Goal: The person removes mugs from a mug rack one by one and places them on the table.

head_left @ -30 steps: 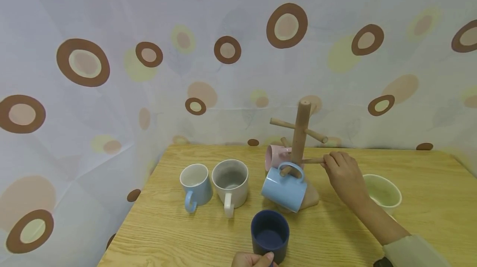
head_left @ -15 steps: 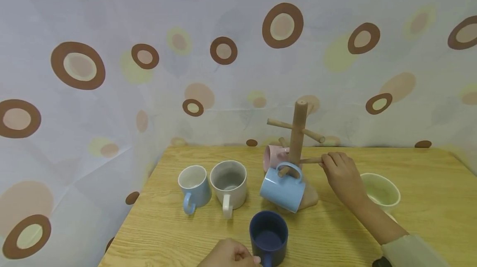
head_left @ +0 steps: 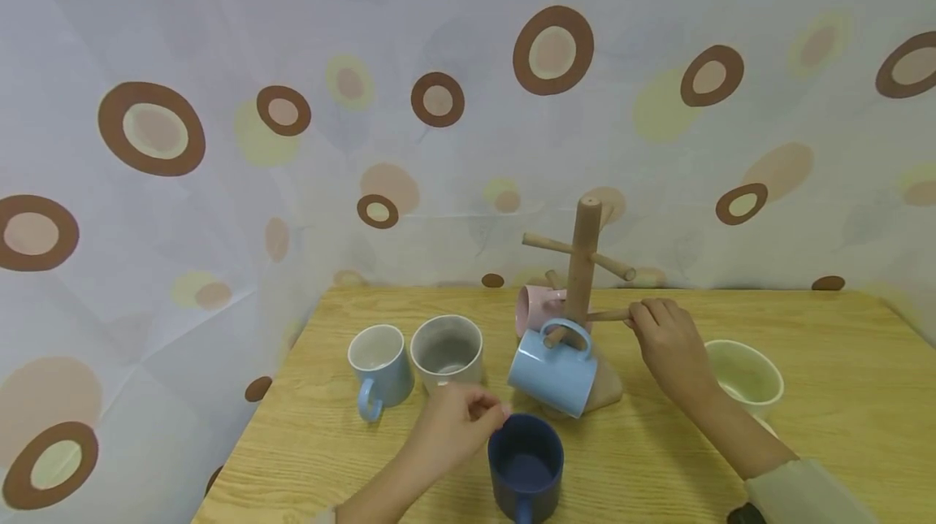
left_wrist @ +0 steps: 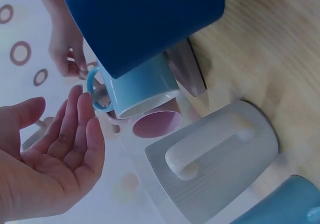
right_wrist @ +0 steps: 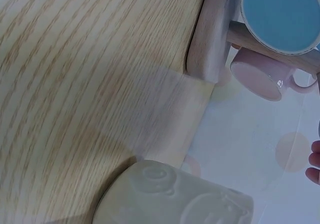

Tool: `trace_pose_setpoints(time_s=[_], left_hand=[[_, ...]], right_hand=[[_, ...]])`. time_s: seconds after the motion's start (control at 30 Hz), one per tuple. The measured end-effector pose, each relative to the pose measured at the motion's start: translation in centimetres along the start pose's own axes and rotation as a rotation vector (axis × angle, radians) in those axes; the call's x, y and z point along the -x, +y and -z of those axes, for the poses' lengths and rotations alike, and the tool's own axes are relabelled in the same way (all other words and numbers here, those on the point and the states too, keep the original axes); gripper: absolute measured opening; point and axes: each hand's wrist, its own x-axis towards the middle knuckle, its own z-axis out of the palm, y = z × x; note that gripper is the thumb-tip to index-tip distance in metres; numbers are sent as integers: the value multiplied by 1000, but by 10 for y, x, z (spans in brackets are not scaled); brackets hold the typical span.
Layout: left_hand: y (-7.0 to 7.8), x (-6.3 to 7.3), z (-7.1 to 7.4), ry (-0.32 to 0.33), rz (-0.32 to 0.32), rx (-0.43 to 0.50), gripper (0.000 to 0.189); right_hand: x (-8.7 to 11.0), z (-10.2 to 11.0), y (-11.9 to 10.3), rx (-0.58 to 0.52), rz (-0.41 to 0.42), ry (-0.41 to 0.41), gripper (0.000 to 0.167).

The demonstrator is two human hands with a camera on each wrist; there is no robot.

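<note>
In the head view a wooden mug tree [head_left: 582,264] carries a light blue mug [head_left: 553,372] by its handle on a low front peg. A pink mug [head_left: 537,306] hangs behind it. My right hand [head_left: 669,349] grips the end of the right-hand low peg [head_left: 608,315]; only its fingertips show in the right wrist view. Nothing is in my left hand [head_left: 453,422], which hovers beside the rim of a dark blue mug [head_left: 526,467] standing on the table, handle toward me. In the left wrist view the left fingers [left_wrist: 75,129] are loosely bent, palm showing.
A white-grey mug [head_left: 448,349] stands partly behind my left hand, with another light blue mug [head_left: 383,365] to its left. A pale green mug [head_left: 746,374] stands right of my right forearm. A patterned backdrop [head_left: 468,142] rises behind the wooden table [head_left: 329,443].
My left hand has let go of the dark blue mug's handle, drawn left, then moved up and forward to beside its rim. The right hand keeps its hold on the peg.
</note>
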Motion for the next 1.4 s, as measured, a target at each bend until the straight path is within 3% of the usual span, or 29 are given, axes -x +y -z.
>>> trace_pose_setpoints(time_s=[0.17,0.4,0.87,1.07,1.27,1.4], left_hand=[[5,-26,-5,76,-45,-139,21],[12,-52,-14,110,-98,-174,17],[15,-79,-23,97,-78,-309,27],[18,-88,-30,28,-92,-413,25],[20,-91,-30,-8,-115,-406,44],[20,-92,-30,-5,-133,-418,45]], right_hand=[[-1,-1,0,-4,-5,3,40],[-3,-1,-3,-14,-5,-9,39],[-4,1,-2,8,-3,-10,42],[-3,3,-2,14,1,-16,44],[-5,6,-2,13,6,-26,42],[-7,7,-2,5,13,-40,41]])
